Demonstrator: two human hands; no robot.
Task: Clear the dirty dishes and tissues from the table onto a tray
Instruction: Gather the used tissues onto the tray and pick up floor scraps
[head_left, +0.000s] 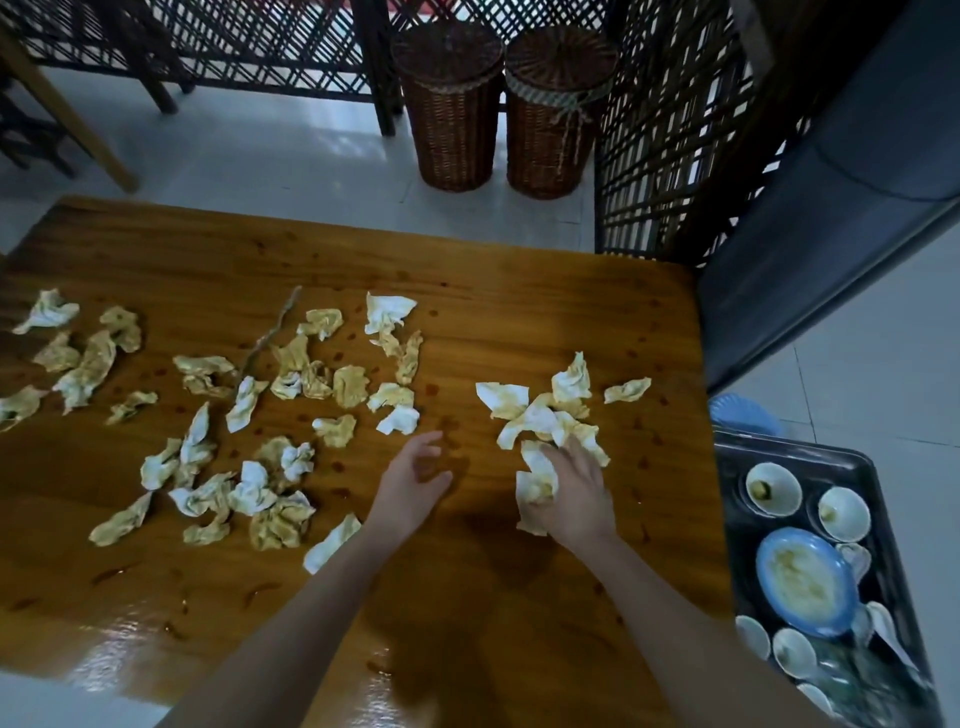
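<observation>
Right grip (574, 486) clutches stained tissues (536, 483) on the wooden bench (519, 322); left grip (415, 483) hovers nearby, loosely spread.

One wide-angle head-worn view, close above the table (519, 322), forward and down.

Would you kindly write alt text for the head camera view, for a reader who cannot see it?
A person's right hand gathers stained tissues on a wooden table while the left hand hovers open. Many more crumpled tissues lie scattered left; a tray of dirty bowls sits right.
</observation>
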